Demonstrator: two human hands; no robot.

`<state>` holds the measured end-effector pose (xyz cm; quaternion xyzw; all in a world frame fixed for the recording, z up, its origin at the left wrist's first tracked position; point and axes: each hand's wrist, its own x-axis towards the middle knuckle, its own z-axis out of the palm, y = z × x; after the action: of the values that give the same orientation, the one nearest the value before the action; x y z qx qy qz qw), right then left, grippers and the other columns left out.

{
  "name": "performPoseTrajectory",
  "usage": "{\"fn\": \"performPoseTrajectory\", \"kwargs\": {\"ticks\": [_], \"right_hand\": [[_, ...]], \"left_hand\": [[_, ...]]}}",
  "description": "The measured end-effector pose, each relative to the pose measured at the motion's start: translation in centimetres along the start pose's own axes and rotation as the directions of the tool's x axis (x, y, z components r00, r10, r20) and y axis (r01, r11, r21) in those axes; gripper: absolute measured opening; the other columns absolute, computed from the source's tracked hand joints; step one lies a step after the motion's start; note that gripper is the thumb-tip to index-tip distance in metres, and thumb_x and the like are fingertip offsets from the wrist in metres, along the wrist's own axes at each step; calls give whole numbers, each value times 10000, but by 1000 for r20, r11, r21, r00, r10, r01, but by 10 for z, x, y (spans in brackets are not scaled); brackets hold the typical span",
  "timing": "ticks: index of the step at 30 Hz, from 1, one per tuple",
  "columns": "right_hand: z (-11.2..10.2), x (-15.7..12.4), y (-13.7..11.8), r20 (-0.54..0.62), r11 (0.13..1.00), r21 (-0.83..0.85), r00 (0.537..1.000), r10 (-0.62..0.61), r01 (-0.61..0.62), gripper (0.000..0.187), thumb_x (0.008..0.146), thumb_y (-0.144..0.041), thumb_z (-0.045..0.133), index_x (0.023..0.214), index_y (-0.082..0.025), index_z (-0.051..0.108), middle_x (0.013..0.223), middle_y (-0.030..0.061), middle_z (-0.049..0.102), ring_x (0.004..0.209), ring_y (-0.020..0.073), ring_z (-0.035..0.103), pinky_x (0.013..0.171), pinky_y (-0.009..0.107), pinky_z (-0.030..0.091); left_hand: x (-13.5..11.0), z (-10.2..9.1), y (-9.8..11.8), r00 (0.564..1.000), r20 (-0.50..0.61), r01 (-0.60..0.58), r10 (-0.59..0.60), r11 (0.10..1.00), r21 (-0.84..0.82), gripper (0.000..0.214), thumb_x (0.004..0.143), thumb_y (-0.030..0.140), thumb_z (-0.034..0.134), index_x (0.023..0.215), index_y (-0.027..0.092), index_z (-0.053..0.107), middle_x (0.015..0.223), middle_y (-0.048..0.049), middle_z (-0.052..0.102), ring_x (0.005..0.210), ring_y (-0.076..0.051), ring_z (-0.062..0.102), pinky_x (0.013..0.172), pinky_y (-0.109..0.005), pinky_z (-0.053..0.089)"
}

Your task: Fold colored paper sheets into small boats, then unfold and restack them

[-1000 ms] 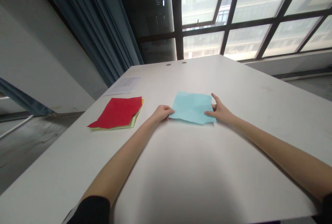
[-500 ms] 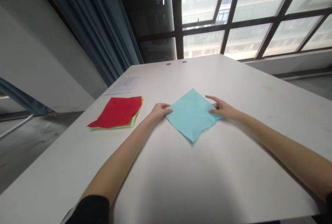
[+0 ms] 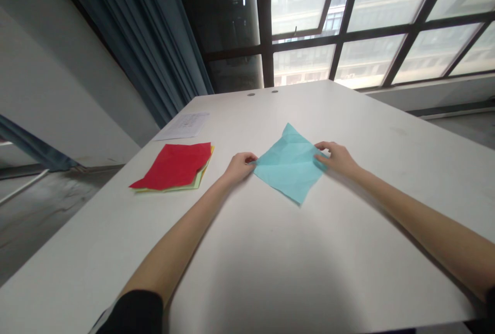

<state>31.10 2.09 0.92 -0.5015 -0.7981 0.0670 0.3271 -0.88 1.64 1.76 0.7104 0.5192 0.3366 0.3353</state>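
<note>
A creased light blue paper square (image 3: 289,165) lies on the white table (image 3: 270,251), turned like a diamond with one corner pointing toward me. My left hand (image 3: 238,165) is closed in a pinch on its left corner. My right hand (image 3: 337,159) grips the right corner with curled fingers. Both forearms stretch out over the tabletop toward the sheet.
A stack of coloured sheets with a red one (image 3: 175,165) on top lies to the left. A white printed page (image 3: 182,126) sits farther back near the left edge. Dark curtains and a large window stand beyond the table's far edge.
The blue sheet has been rotated from square-on to a diamond position, and has shifted slightly away from me. Both hands stayed at its left and right sides, now on the corners.
</note>
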Motion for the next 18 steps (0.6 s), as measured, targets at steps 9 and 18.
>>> {"fn": "performPoseTrajectory", "kwargs": {"ticks": [9, 18], "right_hand": [[2, -3, -36, -156, 974, 56, 965, -208, 219, 645, 775, -246, 496, 1351, -191, 210, 1245, 133, 477, 1032, 243, 506, 878, 431, 410], [1, -5, -52, -159, 947, 37, 938, -309, 318, 342, 811, -230, 487, 1152, -211, 498, 885, 68, 630, 910, 236, 510, 843, 418, 394]], "left_hand": [[-3, 0, 5, 994, 15, -112, 111, 975, 194, 209, 632, 112, 464, 728, 154, 645, 733, -30, 651, 704, -147, 575, 682, -243, 433], [-6, 1, 14, 976, 35, -214, 215, 918, 333, 249, 640, 90, 456, 803, 165, 629, 841, -39, 614, 823, -162, 547, 777, -274, 420]]}}
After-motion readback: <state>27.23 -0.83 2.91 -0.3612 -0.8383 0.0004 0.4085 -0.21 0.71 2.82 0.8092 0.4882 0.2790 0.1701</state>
